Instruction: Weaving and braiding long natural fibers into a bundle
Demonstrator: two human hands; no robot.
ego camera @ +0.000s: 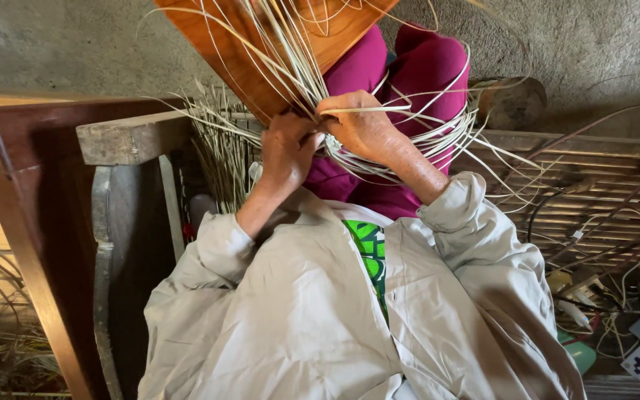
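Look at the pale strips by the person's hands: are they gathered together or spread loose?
Both. At the hands they are gathered: the left hand and right hand pinch the pale strips together against the wooden board, while the free ends fan outward.

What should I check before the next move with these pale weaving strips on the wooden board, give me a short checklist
1. Left hand closed on the pale strips at the board's lower edge: ok.
2. Right hand grips the bundle, one strip lying across its fingers: ok.
3. Wooden board propped and tilted over the magenta-clad lap: ok, though its support is hidden.
4. Loose strips free of snags: not ok, many loop around the right wrist and lap.
5. Woven edge tight and even: cannot tell, the hands cover it.
6. Spare strips within reach: ok, a bundle stands beside the left hand.
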